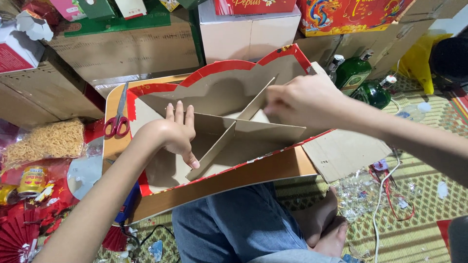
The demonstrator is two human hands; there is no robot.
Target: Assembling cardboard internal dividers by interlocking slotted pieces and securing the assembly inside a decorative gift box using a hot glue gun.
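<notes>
A cardboard gift box [229, 78] with a red scalloped rim lies tilted on a low wooden tray table [113, 102] over my lap. Brown cardboard dividers [253, 129] split its inside into compartments. My left hand [178, 134] presses flat with fingers spread against the long divider in the left compartment. My right hand [297, 100] pinches the top edge of the upright cross divider near the back right corner. A loose box flap [343, 156] hangs to the right.
Red-handled scissors [117, 119] lie on the table's left edge. Two green glass bottles [360, 80] sit at the back right. Yellow shredded filler [46, 141], a gold can [31, 180] and red paper fans [19, 234] are on the left. Stacked cartons [126, 48] stand behind. A white cable [382, 195] crosses the woven mat.
</notes>
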